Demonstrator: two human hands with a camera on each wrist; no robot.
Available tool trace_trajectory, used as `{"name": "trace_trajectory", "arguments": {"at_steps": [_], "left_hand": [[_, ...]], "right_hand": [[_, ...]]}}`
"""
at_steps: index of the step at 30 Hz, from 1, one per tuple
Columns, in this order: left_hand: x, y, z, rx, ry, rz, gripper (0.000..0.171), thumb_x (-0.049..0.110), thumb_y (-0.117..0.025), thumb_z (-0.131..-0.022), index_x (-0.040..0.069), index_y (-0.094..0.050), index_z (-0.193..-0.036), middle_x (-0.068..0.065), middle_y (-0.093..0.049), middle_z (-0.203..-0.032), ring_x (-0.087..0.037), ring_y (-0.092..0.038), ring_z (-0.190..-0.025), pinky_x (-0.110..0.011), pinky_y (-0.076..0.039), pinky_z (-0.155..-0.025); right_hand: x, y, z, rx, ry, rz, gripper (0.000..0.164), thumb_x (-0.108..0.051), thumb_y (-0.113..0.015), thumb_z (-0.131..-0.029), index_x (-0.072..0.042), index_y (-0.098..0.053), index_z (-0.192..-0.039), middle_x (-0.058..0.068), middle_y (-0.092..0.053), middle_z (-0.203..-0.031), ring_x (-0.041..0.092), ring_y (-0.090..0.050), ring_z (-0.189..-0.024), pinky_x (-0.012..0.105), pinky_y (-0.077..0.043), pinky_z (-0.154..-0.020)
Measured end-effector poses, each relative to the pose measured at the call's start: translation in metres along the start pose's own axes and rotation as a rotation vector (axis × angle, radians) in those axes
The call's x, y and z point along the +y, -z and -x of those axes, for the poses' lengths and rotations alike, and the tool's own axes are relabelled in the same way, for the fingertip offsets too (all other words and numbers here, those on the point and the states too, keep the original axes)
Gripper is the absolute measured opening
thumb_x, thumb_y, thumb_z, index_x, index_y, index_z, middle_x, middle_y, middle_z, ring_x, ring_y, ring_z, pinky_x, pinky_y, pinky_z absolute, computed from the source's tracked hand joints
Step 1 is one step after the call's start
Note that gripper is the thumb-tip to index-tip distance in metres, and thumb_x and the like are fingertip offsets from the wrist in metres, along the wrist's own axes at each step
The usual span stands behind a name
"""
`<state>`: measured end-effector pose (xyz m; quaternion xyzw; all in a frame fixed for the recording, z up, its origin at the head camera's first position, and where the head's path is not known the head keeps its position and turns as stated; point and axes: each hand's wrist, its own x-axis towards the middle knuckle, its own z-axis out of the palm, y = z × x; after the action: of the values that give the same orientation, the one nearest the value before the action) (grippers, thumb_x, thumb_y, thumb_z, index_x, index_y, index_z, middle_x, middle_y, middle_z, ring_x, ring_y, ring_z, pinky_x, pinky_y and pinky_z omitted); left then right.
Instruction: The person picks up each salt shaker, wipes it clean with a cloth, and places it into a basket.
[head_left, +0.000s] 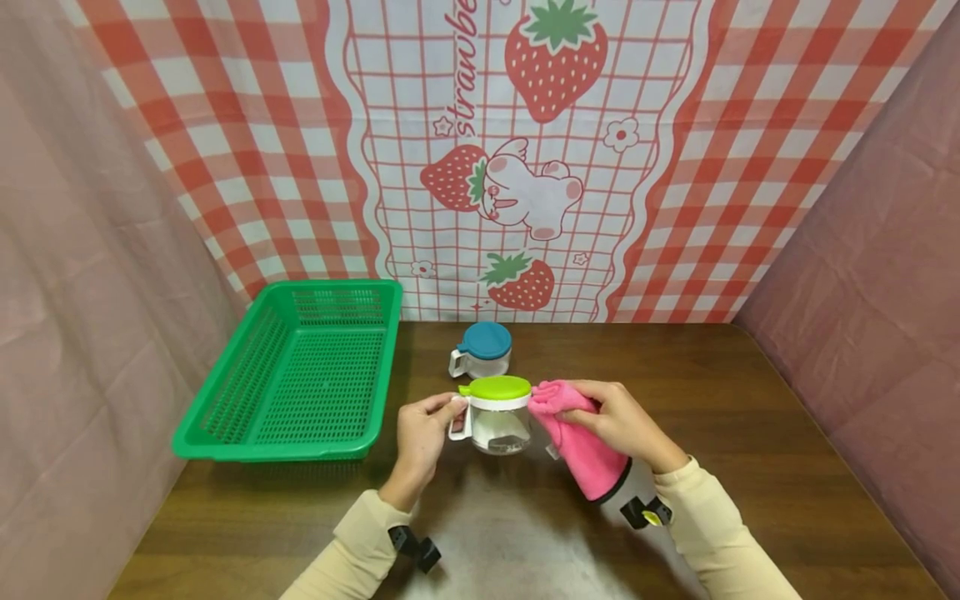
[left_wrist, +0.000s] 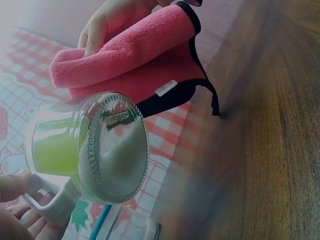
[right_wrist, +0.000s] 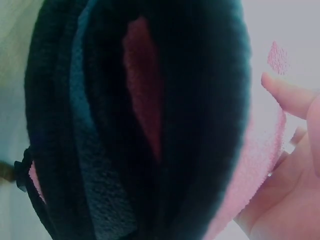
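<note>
My left hand [head_left: 422, 433] pinches the white handle of a clear glass seasoning jar [head_left: 501, 433] with a lime-green lid. White contents show through the glass, and the left wrist view looks at its ridged base. My right hand [head_left: 618, 417] grips a folded pink cloth [head_left: 588, 454] with dark edging, its bunched end right at the jar's right rim. In the left wrist view the cloth [left_wrist: 125, 55] overlaps the upper side of the jar [left_wrist: 117, 150]. Dark edges of the cloth [right_wrist: 200, 120] fill most of the right wrist view, hiding the jar there.
A second jar with a blue lid [head_left: 486, 342] stands on the wooden table [head_left: 750, 467] just behind the held one. To the left sits a green plastic basket [head_left: 386, 367]. A checked strawberry curtain [head_left: 420, 100] hangs along the table's back edge.
</note>
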<state>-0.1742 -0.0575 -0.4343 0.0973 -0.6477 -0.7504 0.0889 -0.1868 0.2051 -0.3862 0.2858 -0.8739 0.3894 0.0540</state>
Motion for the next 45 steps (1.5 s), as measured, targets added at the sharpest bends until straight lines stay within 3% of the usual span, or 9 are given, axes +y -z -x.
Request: {"name": "trace_trajectory", "arguments": {"at_steps": [11, 20, 29, 41, 45], "left_hand": [[0.002, 0.002, 0.002, 0.028, -0.02, -0.014, 0.022, -0.001, -0.074, -0.081, -0.015, -0.07, -0.098, -0.018, -0.072, -0.075, -0.008, -0.063, -0.058, -0.022, -0.056, -0.056], [0.005, 0.003, 0.004, 0.056, -0.082, -0.039, 0.02, -0.001, -0.074, -0.081, -0.014, -0.071, -0.095, -0.019, -0.072, -0.075, -0.006, -0.062, -0.058, -0.02, -0.055, -0.056], [0.011, 0.005, 0.005, 0.082, -0.116, -0.079, 0.019, 0.002, -0.076, -0.08, -0.01, -0.073, -0.094, -0.024, -0.072, -0.079, -0.008, -0.063, -0.059, -0.02, -0.055, -0.058], [0.017, 0.01, 0.003, 0.073, -0.106, 0.009, 0.021, -0.003, -0.073, -0.081, -0.016, -0.069, -0.097, -0.006, -0.07, -0.069, -0.005, -0.063, -0.057, -0.019, -0.054, -0.056], [0.019, 0.012, 0.003, 0.076, -0.113, 0.007, 0.021, -0.004, -0.072, -0.081, -0.017, -0.069, -0.097, -0.006, -0.07, -0.069, -0.004, -0.063, -0.057, -0.018, -0.054, -0.056]], "right_hand": [[0.002, -0.001, 0.004, 0.014, 0.014, 0.01, 0.03, -0.006, -0.076, -0.082, -0.004, -0.072, -0.111, 0.012, -0.073, -0.108, 0.006, -0.065, -0.095, 0.022, -0.055, -0.078], [0.003, -0.001, 0.01, 0.006, -0.004, -0.025, 0.025, -0.013, -0.076, -0.084, -0.01, -0.073, -0.109, 0.008, -0.074, -0.106, -0.001, -0.063, -0.09, 0.019, -0.052, -0.069], [-0.002, 0.003, 0.016, 0.04, 0.046, -0.005, 0.027, -0.011, -0.077, -0.082, -0.007, -0.073, -0.109, 0.007, -0.075, -0.102, -0.002, -0.063, -0.088, 0.019, -0.052, -0.073], [0.005, 0.007, 0.021, 0.021, 0.033, -0.017, 0.03, -0.009, -0.078, -0.081, -0.007, -0.073, -0.11, 0.009, -0.075, -0.105, -0.004, -0.062, -0.088, 0.015, -0.05, -0.071], [0.004, 0.01, 0.022, 0.013, 0.024, -0.026, 0.031, -0.008, -0.077, -0.081, -0.006, -0.072, -0.111, 0.009, -0.074, -0.106, -0.003, -0.062, -0.088, 0.016, -0.051, -0.071]]}}
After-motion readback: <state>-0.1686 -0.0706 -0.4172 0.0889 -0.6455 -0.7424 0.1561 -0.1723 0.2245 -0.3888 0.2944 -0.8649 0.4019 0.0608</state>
